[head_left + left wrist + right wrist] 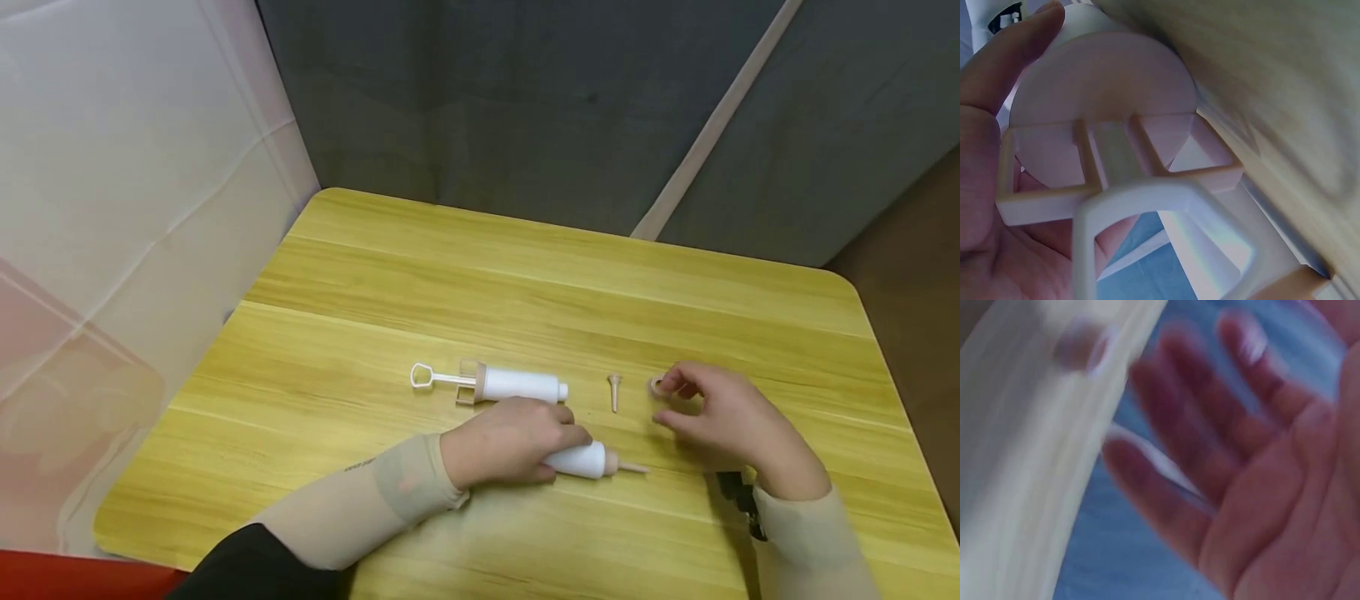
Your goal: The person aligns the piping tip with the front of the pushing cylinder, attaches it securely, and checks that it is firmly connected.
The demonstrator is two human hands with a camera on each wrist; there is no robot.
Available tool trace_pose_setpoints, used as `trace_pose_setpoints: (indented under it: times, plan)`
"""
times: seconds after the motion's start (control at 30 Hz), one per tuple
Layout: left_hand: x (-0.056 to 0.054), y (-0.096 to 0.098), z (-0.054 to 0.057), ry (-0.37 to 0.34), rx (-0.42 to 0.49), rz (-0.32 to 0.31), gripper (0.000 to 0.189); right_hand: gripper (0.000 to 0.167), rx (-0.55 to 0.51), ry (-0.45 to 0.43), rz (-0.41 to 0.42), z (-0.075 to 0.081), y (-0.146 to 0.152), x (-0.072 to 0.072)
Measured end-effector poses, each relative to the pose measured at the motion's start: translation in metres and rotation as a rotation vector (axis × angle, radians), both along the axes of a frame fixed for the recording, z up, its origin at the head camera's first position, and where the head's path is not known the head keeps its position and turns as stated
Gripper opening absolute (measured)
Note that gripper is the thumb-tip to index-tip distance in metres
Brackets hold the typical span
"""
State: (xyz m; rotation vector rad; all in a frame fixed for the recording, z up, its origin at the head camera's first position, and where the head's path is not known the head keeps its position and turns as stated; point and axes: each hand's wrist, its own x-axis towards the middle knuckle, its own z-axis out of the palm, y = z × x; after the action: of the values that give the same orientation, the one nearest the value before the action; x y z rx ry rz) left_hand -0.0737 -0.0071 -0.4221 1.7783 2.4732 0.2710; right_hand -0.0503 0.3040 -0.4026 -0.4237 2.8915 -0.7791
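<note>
My left hand (517,442) was wrapped round the white barrel of a syringe (581,461), lying on its side low over the table (375,275). The collar (611,461) and thin tip (633,468) stuck out past my fingertips; the flange (1107,81), with its two loops, and the pull (1125,199) stuck out at the other end of my grip.

My right hand (716,408) held nothing: thumb and fingers parted, gap fairly wide, blurred up close. A small ring (1085,347) lay on the table just beside those fingertips, seemingly not touched. A pin (615,393) lay between my two hands, nearer the right; a second syringe (521,385) lay just beyond my left knuckles.

Handling, my guess: syringe light, stiff, hard plastic; barrel smooth, a bit slippery, and round enough to roll if let go. Best hold was mid-barrel, where I had it; the tip looked thin, so I'd have kept side load off it. Pull and loops looked slim too, poor places to squeeze hard. Ring looked light and rigid, easy to skid; a thumb-and-index pinch across its rim seemed best. Pin likely the same, pinched at the wider head. Weights not really tellable.
</note>
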Motion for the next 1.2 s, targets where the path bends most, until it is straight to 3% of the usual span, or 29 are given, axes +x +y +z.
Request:
trace_pose_setpoints:
  times: [0.1, 0.27, 0.6, 0.83, 1.03, 1.2]
  plan:
    - [0.000, -0.001, 0.000, 0.001, -0.001, 0.001, 0.047, 0.042, 0.081, -0.012, -0.091, -0.007, 0.007, -0.007]
    - [0.001, 0.001, 0.000, -0.007, 0.004, -0.004, 0.048, 0.056, 0.118, -0.054, -0.078, -0.020, 0.009, -0.009]
    - [-0.002, 0.001, 0.001, -0.015, 0.067, -0.023, 0.046, 0.033, 0.121, 0.093, 0.026, -0.027, 0.002, -0.002]
    - [-0.015, -0.004, 0.010, -0.037, 0.137, -0.021, 0.056, 0.021, 0.133, 0.167, 0.057, -0.033, -0.003, -0.011]
    - [-0.030, -0.003, 0.021, -0.063, 0.181, -0.027, 0.050, 0.018, 0.133, 0.163, 0.100, -0.043, -0.009, -0.023]
    - [-0.046, 0.010, 0.037, -0.066, 0.127, -0.055, 0.045, 0.019, 0.134, 0.144, 0.088, -0.045, -0.013, -0.026]
